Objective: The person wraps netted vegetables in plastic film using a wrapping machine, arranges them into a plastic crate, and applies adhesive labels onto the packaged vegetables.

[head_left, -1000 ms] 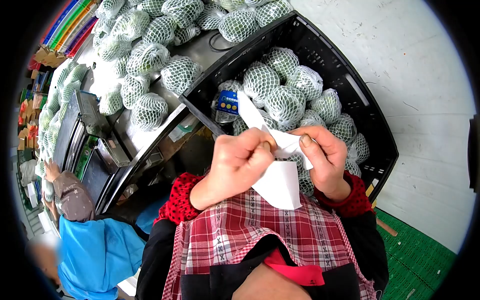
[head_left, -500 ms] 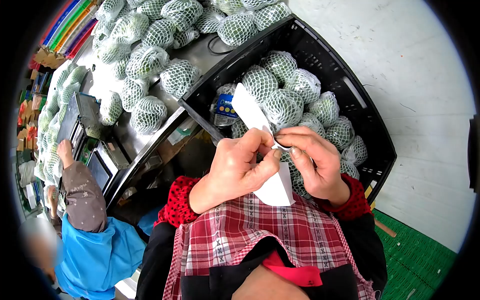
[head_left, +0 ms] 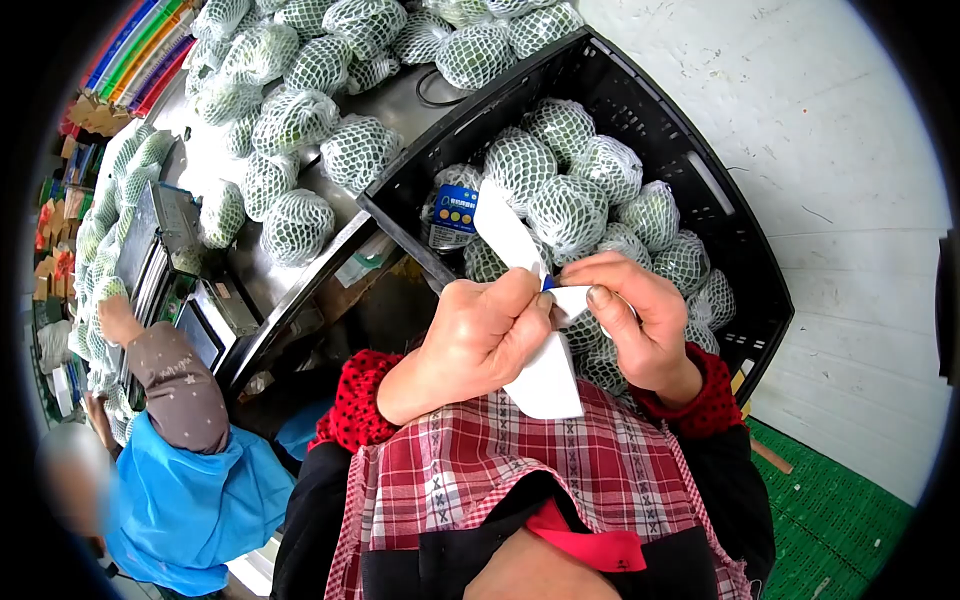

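My left hand point(head_left: 468, 338) grips a long white label strip point(head_left: 548, 382), whose ends stick out above and below my fingers. Opposite it, my right hand point(head_left: 638, 318) pinches a curled part of the same strip between thumb and fingers. A small patch of blue shows where the strip bends between my hands. Just beyond lies a black plastic crate point(head_left: 690, 150) holding several round green vegetables in white foam nets point(head_left: 568, 213). On one item at the crate's left side sits a blue and white label point(head_left: 455, 210).
More netted vegetables point(head_left: 298, 228) lie on the metal table point(head_left: 400, 110) at upper left. A co-worker in a blue garment point(head_left: 200, 510) reaches towards a dark machine point(head_left: 165, 235) at left. Green slatted flooring point(head_left: 820, 520) is at lower right.
My hands have shifted slightly, and the strip's curled part is now turned more broadly towards me, with blue showing. The co-worker's hand has moved left, away from the machine.
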Demonstrator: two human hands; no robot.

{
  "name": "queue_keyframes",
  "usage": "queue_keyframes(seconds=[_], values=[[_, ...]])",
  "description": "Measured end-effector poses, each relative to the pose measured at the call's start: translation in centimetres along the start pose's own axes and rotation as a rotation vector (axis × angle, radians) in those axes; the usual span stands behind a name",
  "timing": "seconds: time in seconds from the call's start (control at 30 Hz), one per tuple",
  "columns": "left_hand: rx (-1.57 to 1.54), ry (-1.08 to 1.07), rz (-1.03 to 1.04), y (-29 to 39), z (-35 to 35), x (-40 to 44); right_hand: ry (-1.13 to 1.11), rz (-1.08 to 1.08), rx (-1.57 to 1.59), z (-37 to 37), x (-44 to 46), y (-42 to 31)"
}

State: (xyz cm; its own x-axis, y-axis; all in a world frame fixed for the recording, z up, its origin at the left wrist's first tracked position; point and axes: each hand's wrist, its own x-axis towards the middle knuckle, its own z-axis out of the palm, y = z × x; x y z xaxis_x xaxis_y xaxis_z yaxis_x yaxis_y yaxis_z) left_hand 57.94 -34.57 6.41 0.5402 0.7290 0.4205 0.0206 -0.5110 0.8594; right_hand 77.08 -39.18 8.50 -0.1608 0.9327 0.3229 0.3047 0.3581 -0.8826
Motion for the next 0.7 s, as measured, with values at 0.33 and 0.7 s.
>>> queue_keyframes(seconds=[0.33, 0.7], values=[[-0.492, 0.241, -0.448, 1.1, -0.8, -0.9, 0.346, 0.36, 0.362, -1.5, -0.8, 0.0], [-0.268, 0.547, -0.541, -2.6, -1.9, 0.3, 0.679, -0.007, -0.018, -3.2, 4.5, 0.5]])
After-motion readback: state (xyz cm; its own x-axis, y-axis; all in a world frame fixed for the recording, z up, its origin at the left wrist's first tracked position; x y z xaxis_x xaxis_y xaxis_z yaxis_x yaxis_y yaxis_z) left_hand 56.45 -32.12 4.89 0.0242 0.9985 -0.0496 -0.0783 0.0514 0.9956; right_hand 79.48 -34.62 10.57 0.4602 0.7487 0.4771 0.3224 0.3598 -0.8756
